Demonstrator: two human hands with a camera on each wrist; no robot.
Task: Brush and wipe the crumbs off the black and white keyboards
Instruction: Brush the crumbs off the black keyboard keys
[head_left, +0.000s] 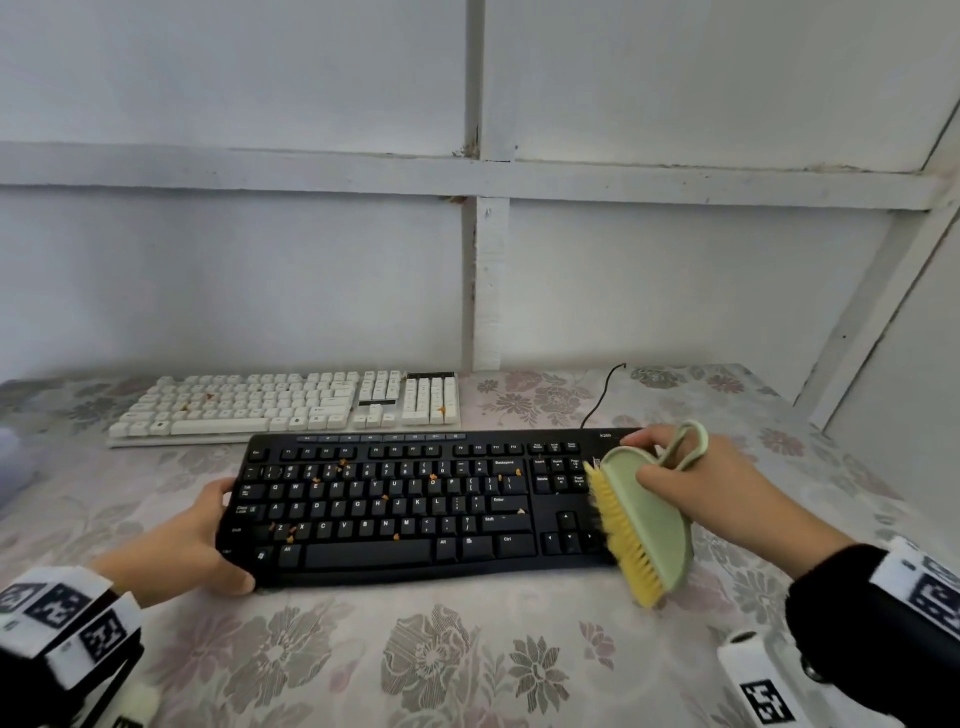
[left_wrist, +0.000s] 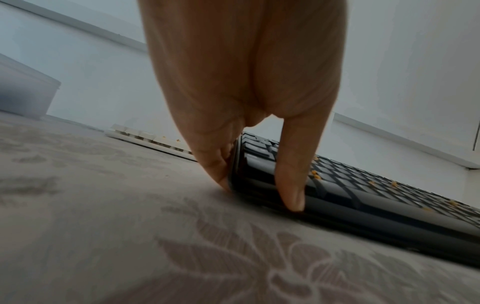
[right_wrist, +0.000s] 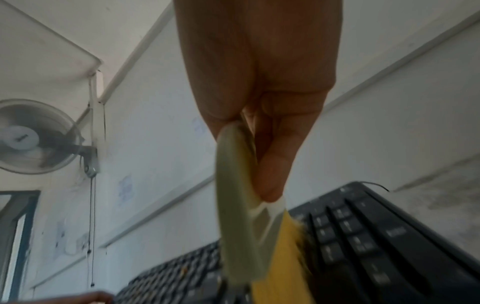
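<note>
A black keyboard (head_left: 415, 509) lies in front of me on the flowered tablecloth, with orange crumbs (head_left: 432, 476) scattered over its keys. Behind it to the left lies a white keyboard (head_left: 291, 405) with a few crumbs. My left hand (head_left: 208, 535) grips the black keyboard's left end (left_wrist: 249, 181), thumb on the front edge. My right hand (head_left: 691, 483) holds a pale green brush (head_left: 649, 519). Its yellow bristles (head_left: 623, 540) touch the keyboard's right end over the number pad. In the right wrist view the brush (right_wrist: 239, 205) is blurred above the black keys (right_wrist: 350, 236).
A black cable (head_left: 602, 395) runs from the black keyboard toward the white wall behind the table. A pale container (left_wrist: 23, 92) stands at the far left. The flowered tablecloth (head_left: 441, 660) stretches in front of the keyboard. A wall fan (right_wrist: 33, 137) shows in the right wrist view.
</note>
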